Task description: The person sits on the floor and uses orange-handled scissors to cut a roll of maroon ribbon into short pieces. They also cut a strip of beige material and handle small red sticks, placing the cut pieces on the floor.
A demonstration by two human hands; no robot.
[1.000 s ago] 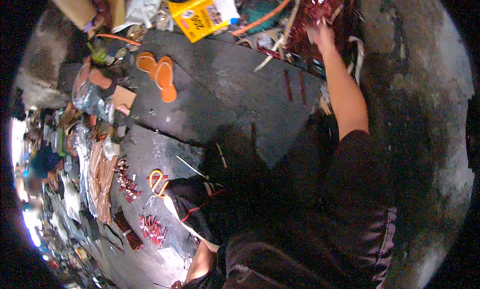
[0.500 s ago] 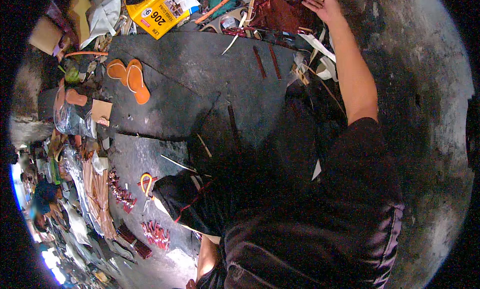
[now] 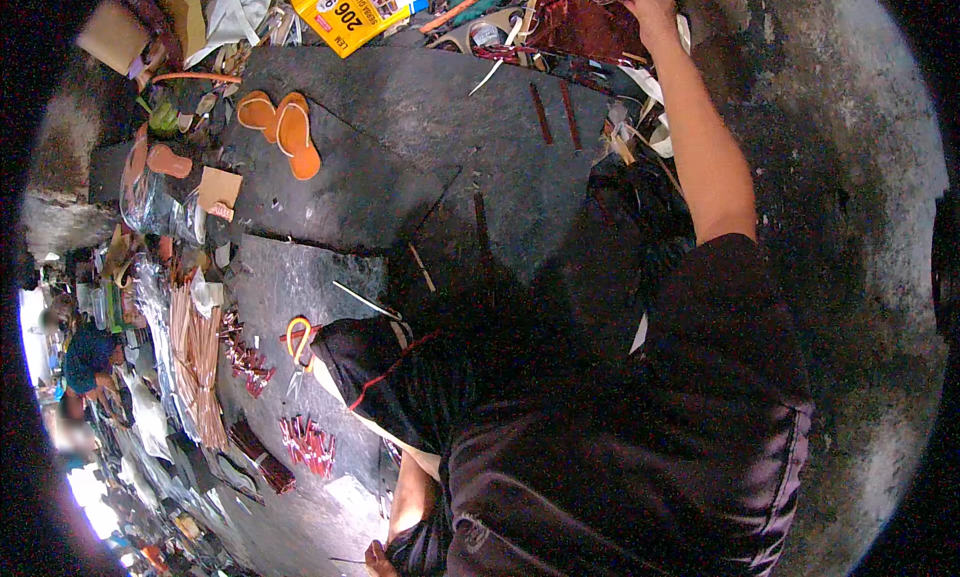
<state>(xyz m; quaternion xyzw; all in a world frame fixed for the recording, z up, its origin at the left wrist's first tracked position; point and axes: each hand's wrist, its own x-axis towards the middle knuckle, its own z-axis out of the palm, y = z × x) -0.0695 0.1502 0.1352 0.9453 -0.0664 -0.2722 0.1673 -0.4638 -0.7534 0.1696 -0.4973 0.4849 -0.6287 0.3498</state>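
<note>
At the far edge, my right hand [image 3: 655, 17] pinches dark red glossy material [image 3: 578, 19], which lies crumpled among scraps. How much of it the fingers hold is hard to make out. Low in the picture, a small part of my left hand [image 3: 379, 560] shows, its fingers closed on a thin dark strip [image 3: 348, 559]. Scissors with yellow-orange handles [image 3: 298, 339] lie beside the black cloth over my leg. A small heap of short dark red strips [image 3: 308, 447] rests nearby. Two dark red strips [image 3: 541, 114] lie on the dark board [image 3: 370, 97].
A pair of orange sandals [image 3: 290, 132] sits on the board's left part. Farther left are a bundle of brown strips [image 3: 200, 367], a dark bundle [image 3: 262, 459] and a cardboard piece [image 3: 220, 190]. A yellow package [image 3: 345, 12] stands at the back. Another person [image 3: 90, 362] sits far left.
My right hand has shifted slightly and is now on the red glossy material. My left fingers with the thin strip have come into view. The view has tilted, so the scene sits a little higher.
</note>
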